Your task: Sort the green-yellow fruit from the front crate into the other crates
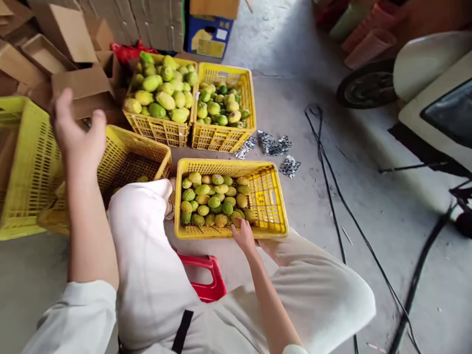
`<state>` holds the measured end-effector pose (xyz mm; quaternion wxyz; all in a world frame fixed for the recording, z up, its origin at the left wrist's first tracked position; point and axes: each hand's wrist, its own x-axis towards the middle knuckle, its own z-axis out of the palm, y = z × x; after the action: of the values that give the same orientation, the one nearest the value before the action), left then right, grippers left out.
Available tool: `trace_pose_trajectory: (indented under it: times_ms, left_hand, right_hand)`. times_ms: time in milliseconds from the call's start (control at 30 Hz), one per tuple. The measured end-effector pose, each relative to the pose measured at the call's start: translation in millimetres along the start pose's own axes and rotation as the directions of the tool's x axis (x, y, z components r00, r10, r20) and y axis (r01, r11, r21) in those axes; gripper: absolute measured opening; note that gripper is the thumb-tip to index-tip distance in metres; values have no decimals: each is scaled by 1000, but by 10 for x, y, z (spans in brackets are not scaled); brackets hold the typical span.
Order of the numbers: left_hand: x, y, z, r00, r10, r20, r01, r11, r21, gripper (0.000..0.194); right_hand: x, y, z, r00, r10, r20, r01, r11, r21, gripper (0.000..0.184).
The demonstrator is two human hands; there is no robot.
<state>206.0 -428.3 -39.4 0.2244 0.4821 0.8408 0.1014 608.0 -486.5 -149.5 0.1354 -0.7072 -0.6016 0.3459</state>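
My left hand (79, 130) is raised at the left, thumb and fingers apart, holding nothing, above an open yellow crate (138, 140) that has a few fruits low inside. My right hand (244, 237) reaches over the near rim of the yellow plastic crate (267, 196) in front of me. Its fingers are curled at a green-yellow mango (237, 216) at the near edge of the rows; the fingertips are partly hidden. Several green and yellow mangoes (214, 202) lie in rows in that crate, leaving its right end bare.
Behind stand two yellow crates, one heaped with large mangoes (165, 101), the other holding smaller mangoes (221, 108). Cardboard boxes (81, 83) pile at the left. Crumpled foil (275, 145), black cables (332, 191) and a white vehicle (435, 83) are at the right. A red stool (217, 280) shows beneath me.
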Motion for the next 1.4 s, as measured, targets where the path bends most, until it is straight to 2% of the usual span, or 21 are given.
trace_pose_trajectory:
  times_ms: [67,133,200,267,367,467,567,700,833,967,1067,1167,1233,1300,1367,1400]
  left_hand:
    - [17,479,250,991,86,101,-93,994,65,82]
    - [3,885,532,964,165,210,-195,972,132,79]
    - [-53,1179,825,917,213,339,-296,931,215,74]
    - [-160,1328,1109,861,211,463,-374,879,295,62]
    - [-357,1282,1465,810,132,572,-411,824,391,45]
    - [-460,1033,1686,793,12,609,-391,777,493,58]
    - [-452,789,1778,802,-67,593,-369,726,581,78]
    - [-428,642,1797,825,-88,559,-370,663,651,70]
    - [-404,676,1760,808,-89,582,-403,638,656,62]
    - [-322,862,1634,771,-93,630,-442,634,635,63]
    - [-207,1071,1407,738,-16,674,-512,637,576,61]
    - [-92,1286,1030,733,115,671,-567,649,507,67]
    - [-58,1420,711,750,259,608,-569,722,394,70]
    - [-62,1545,373,768,437,468,-568,802,184,72]
    - [-69,1663,63,772,568,284,-580,813,-50,81]
    - [-57,1717,-70,769,612,184,-592,791,-156,85]
  right_hand:
    - [81,15,32,1000,2,-10,-2,999,-46,19]
    - [115,16,99,1000,13,-12,-14,995,-96,17]
    - [106,-2,173,1000,21,-11,-22,990,-141,14]
    - [73,-31,227,1000,13,-8,-14,986,-169,17]
    - [27,-73,250,1000,9,-10,-10,985,-169,34]
    - [10,-111,234,1000,1,-15,-4,983,-186,48]
    - [11,-156,210,1000,-22,-9,20,976,-219,50]
    - [11,-199,194,1000,-21,5,22,976,-219,49]
    - [12,-195,212,998,-55,-6,52,972,-230,48]
    - [29,-182,229,997,-67,-26,58,964,-258,48]
    - [43,-177,229,996,-80,-25,70,960,-272,47]
    - [49,-168,235,996,-81,-38,68,958,-278,46]
    - [48,-158,245,995,-85,-62,64,957,-281,44]
    - [47,-149,255,993,-87,-83,60,957,-285,42]
    - [50,-142,256,994,-75,-85,47,955,-293,40]
    - [53,-140,251,995,-64,-78,38,954,-299,39]
